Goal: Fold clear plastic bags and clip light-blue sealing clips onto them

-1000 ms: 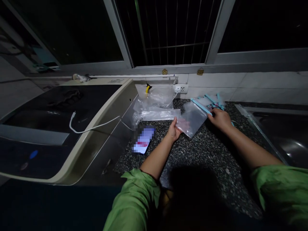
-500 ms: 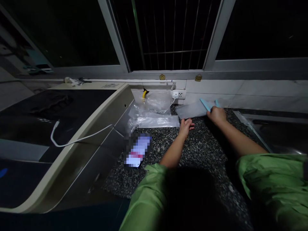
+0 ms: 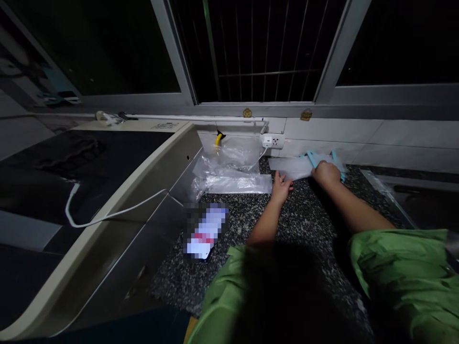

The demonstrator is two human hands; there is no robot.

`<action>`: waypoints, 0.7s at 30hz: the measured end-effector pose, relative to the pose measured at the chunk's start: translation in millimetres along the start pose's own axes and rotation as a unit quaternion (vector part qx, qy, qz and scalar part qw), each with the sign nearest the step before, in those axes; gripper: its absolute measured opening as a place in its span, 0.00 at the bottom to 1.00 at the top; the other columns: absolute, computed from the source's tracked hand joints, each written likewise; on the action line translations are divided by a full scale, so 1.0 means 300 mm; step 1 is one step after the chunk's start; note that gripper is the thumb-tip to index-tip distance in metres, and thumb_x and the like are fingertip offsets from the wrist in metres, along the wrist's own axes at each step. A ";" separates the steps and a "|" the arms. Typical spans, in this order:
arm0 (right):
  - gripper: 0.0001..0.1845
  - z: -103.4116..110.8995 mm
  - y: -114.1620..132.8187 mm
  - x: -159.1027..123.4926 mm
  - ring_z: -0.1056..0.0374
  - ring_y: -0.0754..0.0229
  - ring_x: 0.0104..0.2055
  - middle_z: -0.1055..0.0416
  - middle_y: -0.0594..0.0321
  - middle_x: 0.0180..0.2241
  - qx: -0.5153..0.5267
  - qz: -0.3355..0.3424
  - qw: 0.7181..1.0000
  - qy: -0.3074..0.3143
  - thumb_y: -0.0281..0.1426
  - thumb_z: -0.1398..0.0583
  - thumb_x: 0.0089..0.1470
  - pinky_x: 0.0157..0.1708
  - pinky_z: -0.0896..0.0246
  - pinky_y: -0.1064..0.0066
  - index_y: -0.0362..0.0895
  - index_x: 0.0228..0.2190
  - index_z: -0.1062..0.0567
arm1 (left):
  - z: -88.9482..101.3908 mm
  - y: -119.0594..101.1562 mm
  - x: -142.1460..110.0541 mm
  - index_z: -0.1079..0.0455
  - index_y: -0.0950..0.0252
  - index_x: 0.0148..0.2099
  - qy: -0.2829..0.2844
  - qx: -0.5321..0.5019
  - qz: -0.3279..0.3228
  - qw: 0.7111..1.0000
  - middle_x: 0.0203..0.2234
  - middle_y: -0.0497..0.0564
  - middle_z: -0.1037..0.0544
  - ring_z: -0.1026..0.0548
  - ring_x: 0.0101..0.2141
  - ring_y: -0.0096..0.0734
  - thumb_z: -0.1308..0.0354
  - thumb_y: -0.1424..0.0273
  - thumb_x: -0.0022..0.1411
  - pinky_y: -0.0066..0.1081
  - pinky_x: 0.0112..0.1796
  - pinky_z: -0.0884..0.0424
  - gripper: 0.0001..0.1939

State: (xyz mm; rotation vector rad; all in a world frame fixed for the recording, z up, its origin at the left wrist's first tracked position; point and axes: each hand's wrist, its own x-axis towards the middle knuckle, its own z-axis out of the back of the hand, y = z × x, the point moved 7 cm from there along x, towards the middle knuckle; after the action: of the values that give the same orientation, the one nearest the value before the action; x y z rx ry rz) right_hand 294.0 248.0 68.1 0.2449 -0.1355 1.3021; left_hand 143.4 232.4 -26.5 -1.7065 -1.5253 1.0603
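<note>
On a dark speckled stone counter [image 3: 297, 224], my right hand [image 3: 325, 173] is closed on the blue-edged end of a clear zip bag [image 3: 294, 166] that lies flat near the tiled wall. My left hand [image 3: 280, 186] rests open, its fingers spread on the counter at the bag's near left corner. More blue-edged bags [image 3: 337, 159] lie just behind my right hand. Both of my sleeves are green.
Crumpled clear plastic bags [image 3: 229, 169] lie left of my hands below a wall socket [image 3: 272, 141]. A phone [image 3: 206, 232] lies on the counter's left part. A white cable [image 3: 107, 215] crosses a beige-rimmed black appliance [image 3: 89, 191]. A steel sink [image 3: 412, 200] is at the right.
My left hand let go of the clear bag. My right hand carried the bag back toward the wall and laid it flat there; my left hand followed and now rests by it.
</note>
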 end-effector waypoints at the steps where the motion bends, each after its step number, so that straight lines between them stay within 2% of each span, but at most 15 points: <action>1: 0.20 -0.005 -0.001 -0.001 0.31 0.40 0.40 0.29 0.31 0.35 -0.002 0.003 1.000 0.002 0.30 0.47 0.52 0.33 0.39 0.58 0.27 0.42 0.30 | 0.001 0.000 -0.002 0.53 0.58 0.63 -0.002 0.016 0.000 1.000 0.55 0.57 0.35 0.27 0.32 0.22 0.42 0.74 0.53 0.21 0.26 0.30 0.38; 3: 0.21 -0.004 -0.001 -0.005 0.31 0.38 0.39 0.29 0.32 0.35 -0.013 0.016 1.000 -0.005 0.34 0.46 0.51 0.31 0.39 0.56 0.28 0.41 0.29 | 0.006 -0.013 -0.016 0.48 0.62 0.60 -0.007 0.079 -0.018 0.997 0.51 0.56 0.31 0.27 0.32 0.25 0.44 0.75 0.54 0.26 0.32 0.28 0.32; 5: 0.22 0.020 0.004 -0.014 0.31 0.38 0.38 0.29 0.33 0.36 -0.031 0.032 0.998 -0.039 0.36 0.46 0.51 0.31 0.39 0.56 0.30 0.41 0.29 | 0.016 -0.049 -0.045 0.41 0.65 0.55 -0.023 0.183 -0.074 0.980 0.45 0.55 0.28 0.28 0.34 0.28 0.46 0.75 0.54 0.32 0.39 0.30 0.25; 8: 0.21 0.057 0.052 -0.037 0.31 0.43 0.38 0.29 0.38 0.40 -0.025 0.077 0.994 -0.080 0.36 0.48 0.52 0.32 0.40 0.59 0.35 0.41 0.28 | 0.028 -0.134 -0.123 0.33 0.65 0.46 -0.050 0.349 -0.212 0.912 0.42 0.57 0.28 0.30 0.42 0.35 0.49 0.75 0.55 0.35 0.48 0.36 0.15; 10: 0.18 0.050 0.113 -0.055 0.31 0.47 0.40 0.28 0.44 0.40 0.018 0.105 0.993 -0.050 0.35 0.50 0.53 0.33 0.41 0.63 0.38 0.39 0.27 | 0.049 -0.174 -0.176 0.32 0.66 0.45 -0.074 0.428 -0.256 0.864 0.43 0.58 0.29 0.34 0.47 0.38 0.50 0.74 0.55 0.36 0.51 0.39 0.14; 12: 0.16 0.014 0.197 -0.077 0.31 0.51 0.41 0.26 0.49 0.38 0.082 0.123 0.989 0.018 0.35 0.49 0.54 0.34 0.42 0.67 0.41 0.37 0.26 | 0.097 -0.203 -0.217 0.33 0.65 0.46 -0.125 0.482 -0.252 0.830 0.45 0.57 0.30 0.35 0.49 0.39 0.51 0.73 0.55 0.37 0.52 0.41 0.15; 15: 0.15 -0.033 0.347 -0.114 0.31 0.57 0.39 0.24 0.56 0.36 0.115 0.157 0.979 0.054 0.35 0.48 0.53 0.34 0.42 0.72 0.43 0.34 0.25 | 0.172 -0.235 -0.259 0.33 0.65 0.48 -0.167 0.548 -0.234 0.786 0.49 0.56 0.32 0.37 0.51 0.39 0.50 0.72 0.55 0.37 0.53 0.44 0.17; 18: 0.13 -0.086 0.469 -0.134 0.30 0.58 0.39 0.24 0.57 0.35 0.133 0.160 0.975 0.082 0.35 0.46 0.52 0.33 0.42 0.74 0.43 0.33 0.24 | 0.223 -0.249 -0.283 0.31 0.63 0.47 -0.154 0.620 -0.223 0.737 0.53 0.55 0.34 0.40 0.53 0.41 0.50 0.71 0.56 0.41 0.56 0.48 0.16; 21: 0.14 -0.125 0.536 -0.133 0.29 0.55 0.37 0.24 0.54 0.34 0.136 0.127 0.978 0.093 0.35 0.46 0.52 0.31 0.41 0.72 0.42 0.33 0.23 | 0.251 -0.245 -0.298 0.30 0.64 0.47 -0.122 0.673 -0.212 0.698 0.56 0.56 0.37 0.42 0.55 0.44 0.51 0.69 0.56 0.45 0.57 0.52 0.16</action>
State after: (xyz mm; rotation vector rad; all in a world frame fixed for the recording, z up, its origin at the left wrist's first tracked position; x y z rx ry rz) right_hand 127.0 259.7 38.8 0.3447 0.1785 1.5925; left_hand 40.2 150.2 13.9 -0.1672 -0.6916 1.5407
